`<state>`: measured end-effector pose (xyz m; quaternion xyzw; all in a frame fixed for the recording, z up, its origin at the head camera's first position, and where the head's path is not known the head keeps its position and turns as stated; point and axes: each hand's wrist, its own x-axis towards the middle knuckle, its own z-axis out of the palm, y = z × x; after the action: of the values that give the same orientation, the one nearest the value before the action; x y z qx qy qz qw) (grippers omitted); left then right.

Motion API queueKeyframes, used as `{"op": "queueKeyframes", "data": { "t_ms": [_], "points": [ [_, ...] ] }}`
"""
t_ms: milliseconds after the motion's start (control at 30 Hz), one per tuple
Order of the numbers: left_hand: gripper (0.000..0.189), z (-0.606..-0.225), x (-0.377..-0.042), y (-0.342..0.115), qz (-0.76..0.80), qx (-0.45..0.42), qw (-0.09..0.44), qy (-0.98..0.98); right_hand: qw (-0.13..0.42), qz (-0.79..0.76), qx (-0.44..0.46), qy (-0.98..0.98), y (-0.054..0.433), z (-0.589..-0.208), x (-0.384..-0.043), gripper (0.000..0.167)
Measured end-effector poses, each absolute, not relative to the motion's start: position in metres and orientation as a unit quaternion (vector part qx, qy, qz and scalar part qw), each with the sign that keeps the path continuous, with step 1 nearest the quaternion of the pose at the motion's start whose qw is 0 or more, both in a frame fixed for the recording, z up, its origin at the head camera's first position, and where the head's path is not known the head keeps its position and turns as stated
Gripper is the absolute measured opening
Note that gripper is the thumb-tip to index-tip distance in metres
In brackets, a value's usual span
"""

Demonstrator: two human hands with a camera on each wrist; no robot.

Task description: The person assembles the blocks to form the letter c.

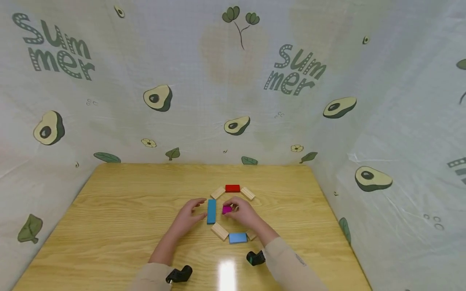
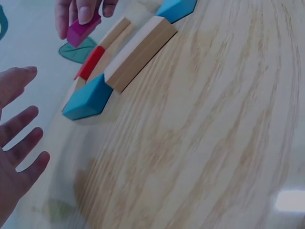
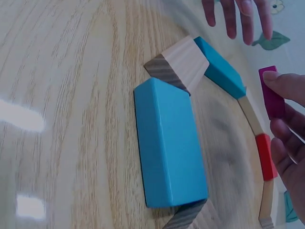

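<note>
My right hand (image 1: 243,212) pinches a magenta block (image 1: 226,209) between thumb and fingers, holding it inside a ring of wooden blocks. In the right wrist view the magenta block (image 3: 272,93) shows raised above the tabletop. To the left, my left hand (image 1: 188,218) has its fingers spread loosely with nothing in them, beside the long teal block (image 1: 211,211). Its spread fingers also show at the left edge of the left wrist view. A red block (image 1: 232,188) forms the ring's far side, and a light blue block (image 1: 238,238) its near side.
Plain wood blocks link the coloured ones: one at far left (image 1: 218,192), one at far right (image 1: 247,193), one at near left (image 1: 220,231). Another plain block (image 1: 251,235) is partly hidden by my right arm. A printed cloth (image 1: 196,121) stands around the wooden table (image 1: 127,210).
</note>
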<state>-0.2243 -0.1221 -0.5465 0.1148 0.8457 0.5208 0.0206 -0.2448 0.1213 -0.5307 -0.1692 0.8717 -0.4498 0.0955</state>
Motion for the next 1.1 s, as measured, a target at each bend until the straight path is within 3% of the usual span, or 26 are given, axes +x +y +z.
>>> {"op": "queueKeyframes", "data": {
  "t_ms": [400, 1100],
  "points": [
    [0.054, -0.567, -0.228, -0.103, 0.523, 0.132, 0.009, 0.842, 0.075, -0.458, -0.151, 0.873, 0.16, -0.534, -0.23, 0.025],
    [0.069, -0.587, -0.229, -0.113, 0.521, 0.124, 0.044, 0.843, 0.043, -0.49, -0.01, 0.871, 0.21, -0.55, -0.212, 0.031]
  ]
}}
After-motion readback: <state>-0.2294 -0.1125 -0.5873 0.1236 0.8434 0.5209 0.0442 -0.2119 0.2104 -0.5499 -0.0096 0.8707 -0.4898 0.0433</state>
